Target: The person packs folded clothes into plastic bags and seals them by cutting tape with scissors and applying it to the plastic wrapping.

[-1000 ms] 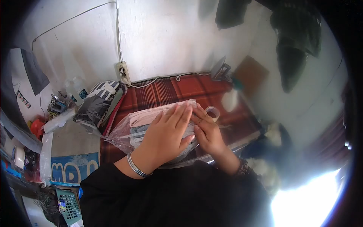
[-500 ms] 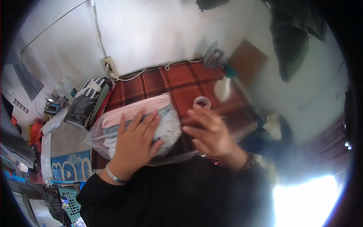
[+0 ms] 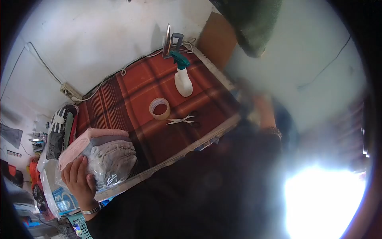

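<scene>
A clear plastic bag of folded pink, grey and white cloth (image 3: 113, 157) lies at the table's left front corner. On its near left side rests my left hand (image 3: 79, 181), fingers spread over the plastic. My right hand (image 3: 262, 104) is off the table's right edge, blurred in haze, its fingers hidden from clear sight. Between the hands, on the red plaid cover (image 3: 139, 91), are a roll of clear tape (image 3: 160, 108) and scissors (image 3: 184, 119) with their blades apart. Behind them a white spray bottle (image 3: 183, 83) with a green head stands upright.
An iron (image 3: 167, 43) stands on its heel at the back, its cord running along the wall to a socket (image 3: 71, 91). A brown board (image 3: 217, 40) leans in the back corner. Packed folded clothes (image 3: 59, 133) sit at the left end.
The view has swung right. My right hand has left the bag and moved away past the table's right edge. My left hand stays on the bag. The scissors have come into sight.
</scene>
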`<state>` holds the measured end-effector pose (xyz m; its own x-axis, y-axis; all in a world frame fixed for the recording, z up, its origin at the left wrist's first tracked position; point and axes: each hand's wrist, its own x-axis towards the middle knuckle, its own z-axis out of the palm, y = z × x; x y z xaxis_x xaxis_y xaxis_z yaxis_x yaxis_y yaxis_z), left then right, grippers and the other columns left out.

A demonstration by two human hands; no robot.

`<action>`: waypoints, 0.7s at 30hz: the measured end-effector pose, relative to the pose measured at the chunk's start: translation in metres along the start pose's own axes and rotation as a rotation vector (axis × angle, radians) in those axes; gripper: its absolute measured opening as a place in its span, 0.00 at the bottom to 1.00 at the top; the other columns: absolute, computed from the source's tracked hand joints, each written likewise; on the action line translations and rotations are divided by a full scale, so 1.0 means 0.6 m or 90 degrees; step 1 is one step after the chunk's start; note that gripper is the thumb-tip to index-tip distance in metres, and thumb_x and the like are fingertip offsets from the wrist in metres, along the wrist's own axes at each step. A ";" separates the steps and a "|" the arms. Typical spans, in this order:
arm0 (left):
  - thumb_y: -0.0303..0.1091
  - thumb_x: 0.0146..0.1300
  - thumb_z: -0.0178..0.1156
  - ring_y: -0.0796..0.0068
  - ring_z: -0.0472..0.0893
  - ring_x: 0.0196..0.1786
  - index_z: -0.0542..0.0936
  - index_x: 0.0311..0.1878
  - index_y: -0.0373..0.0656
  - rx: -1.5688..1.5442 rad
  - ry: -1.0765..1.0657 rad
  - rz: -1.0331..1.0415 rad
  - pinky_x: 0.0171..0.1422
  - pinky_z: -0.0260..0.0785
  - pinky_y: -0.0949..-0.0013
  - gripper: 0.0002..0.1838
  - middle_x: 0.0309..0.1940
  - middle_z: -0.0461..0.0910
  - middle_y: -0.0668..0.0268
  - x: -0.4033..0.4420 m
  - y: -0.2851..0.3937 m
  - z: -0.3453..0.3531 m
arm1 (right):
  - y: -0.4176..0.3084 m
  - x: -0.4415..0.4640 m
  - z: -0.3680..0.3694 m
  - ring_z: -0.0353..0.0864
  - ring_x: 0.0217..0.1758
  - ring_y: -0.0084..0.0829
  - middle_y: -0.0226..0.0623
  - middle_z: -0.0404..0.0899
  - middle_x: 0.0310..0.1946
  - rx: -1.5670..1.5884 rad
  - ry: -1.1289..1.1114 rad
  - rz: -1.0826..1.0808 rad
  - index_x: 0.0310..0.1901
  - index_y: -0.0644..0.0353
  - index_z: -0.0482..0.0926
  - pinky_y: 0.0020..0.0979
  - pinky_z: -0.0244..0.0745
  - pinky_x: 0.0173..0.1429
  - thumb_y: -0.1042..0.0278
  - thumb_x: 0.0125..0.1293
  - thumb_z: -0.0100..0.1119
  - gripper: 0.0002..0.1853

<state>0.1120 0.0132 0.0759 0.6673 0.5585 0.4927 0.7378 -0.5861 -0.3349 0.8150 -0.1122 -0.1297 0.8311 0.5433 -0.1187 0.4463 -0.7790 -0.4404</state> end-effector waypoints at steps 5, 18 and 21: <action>0.52 0.74 0.37 0.56 0.74 0.58 0.79 0.57 0.43 0.053 -0.009 -0.029 0.67 0.56 0.53 0.28 0.54 0.80 0.62 -0.004 0.019 -0.005 | 0.024 -0.022 0.004 0.72 0.67 0.50 0.53 0.77 0.58 -0.067 -0.026 -0.083 0.57 0.60 0.79 0.43 0.65 0.69 0.40 0.65 0.54 0.31; 0.62 0.70 0.40 0.60 0.74 0.60 0.77 0.63 0.46 -0.013 0.010 -0.106 0.65 0.56 0.53 0.34 0.49 0.83 0.64 -0.015 0.022 -0.014 | 0.135 0.136 0.012 0.83 0.42 0.51 0.52 0.85 0.38 -0.143 0.065 -0.278 0.44 0.64 0.85 0.45 0.74 0.51 0.48 0.57 0.62 0.25; 0.59 0.67 0.44 0.61 0.73 0.62 0.76 0.64 0.48 -0.055 0.019 -0.096 0.66 0.56 0.53 0.31 0.49 0.83 0.66 -0.011 0.014 -0.016 | -0.113 -0.076 -0.117 0.84 0.37 0.42 0.45 0.86 0.33 0.126 0.046 -0.218 0.36 0.63 0.86 0.37 0.75 0.46 0.58 0.55 0.67 0.15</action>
<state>0.1127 -0.0009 0.0775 0.5456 0.6274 0.5556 0.8169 -0.5463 -0.1852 0.7702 -0.1065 -0.0318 0.6698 0.7321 0.1238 0.6347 -0.4779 -0.6072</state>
